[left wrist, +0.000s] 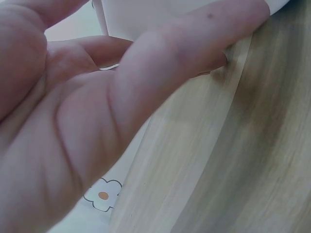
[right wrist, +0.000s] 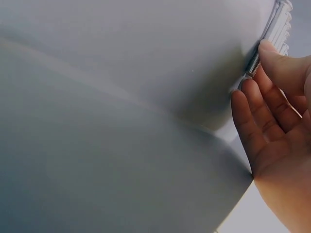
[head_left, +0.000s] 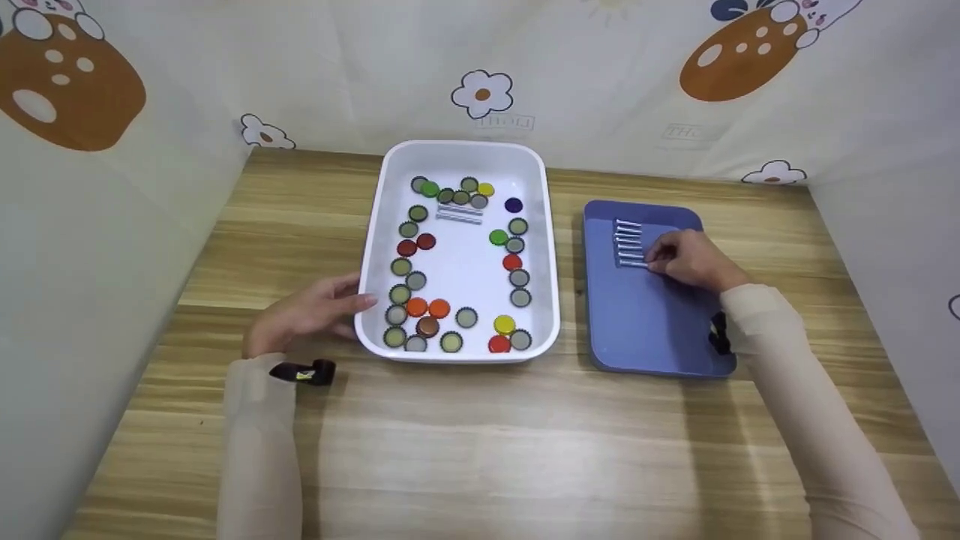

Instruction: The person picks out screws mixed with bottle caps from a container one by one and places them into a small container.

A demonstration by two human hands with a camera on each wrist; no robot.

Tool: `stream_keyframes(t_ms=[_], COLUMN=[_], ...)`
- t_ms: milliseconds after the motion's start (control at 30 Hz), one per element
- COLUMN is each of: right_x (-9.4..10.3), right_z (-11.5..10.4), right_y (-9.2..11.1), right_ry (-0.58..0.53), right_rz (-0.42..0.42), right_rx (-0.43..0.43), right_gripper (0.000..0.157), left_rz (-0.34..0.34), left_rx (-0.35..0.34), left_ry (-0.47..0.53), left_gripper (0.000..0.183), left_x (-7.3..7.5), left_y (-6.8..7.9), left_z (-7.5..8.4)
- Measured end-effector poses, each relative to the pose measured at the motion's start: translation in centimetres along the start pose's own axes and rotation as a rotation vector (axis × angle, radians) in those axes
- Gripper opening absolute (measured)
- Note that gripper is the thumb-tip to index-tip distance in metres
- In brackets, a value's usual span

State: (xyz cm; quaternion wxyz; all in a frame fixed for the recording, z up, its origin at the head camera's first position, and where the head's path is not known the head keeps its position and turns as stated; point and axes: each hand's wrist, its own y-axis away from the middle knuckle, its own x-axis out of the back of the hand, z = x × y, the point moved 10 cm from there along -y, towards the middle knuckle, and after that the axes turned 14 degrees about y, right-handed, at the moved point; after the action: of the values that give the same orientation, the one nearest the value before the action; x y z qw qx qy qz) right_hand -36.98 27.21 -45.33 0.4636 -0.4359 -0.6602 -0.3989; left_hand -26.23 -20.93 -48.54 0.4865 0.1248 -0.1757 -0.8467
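My right hand [head_left: 691, 260] is over the blue tray [head_left: 645, 330], thumb and fingertips pinching the threaded end of a silver bolt [right wrist: 254, 64]. That bolt is the nearest in a row of several bolts [head_left: 628, 238] lying side by side in the tray. At the left wall of a white tub [head_left: 457, 355], my left hand [head_left: 311, 309] holds on with the thumb over the rim and the fingers along the outside. Inside the tub, bottle caps [head_left: 466, 317] form a rough ring. Slim silver bolts [head_left: 459, 214] lie near its far end.
Both containers stand on a wood-grain table [head_left: 480, 450], the blue tray to the right of the tub with a narrow gap between. Behind and at both sides rises a pale printed curtain [head_left: 375, 67]. Among the caps are red, orange [head_left: 439, 308], green, yellow [head_left: 504, 324] and silver ones.
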Motion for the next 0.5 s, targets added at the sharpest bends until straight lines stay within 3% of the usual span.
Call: stream_keyframes(t_ms=[333,500], right_x=[0.5,1.5], right_z=[-0.1,-0.6], right_y=[0.3,0.1], right_ry=[0.008,0.005], right_rz=[-0.042,0.015], right_rx=[-0.044,-0.065], right_gripper=[0.017,0.018], left_rz=[0.011,0.009], left_rx=[0.008,-0.006], left_ry=[-0.025,-0.014], left_gripper=[0.067,0.064], left_x=[0.2,0.1], left_y=[-0.1,0.0], left_z=[0.0,0.2])
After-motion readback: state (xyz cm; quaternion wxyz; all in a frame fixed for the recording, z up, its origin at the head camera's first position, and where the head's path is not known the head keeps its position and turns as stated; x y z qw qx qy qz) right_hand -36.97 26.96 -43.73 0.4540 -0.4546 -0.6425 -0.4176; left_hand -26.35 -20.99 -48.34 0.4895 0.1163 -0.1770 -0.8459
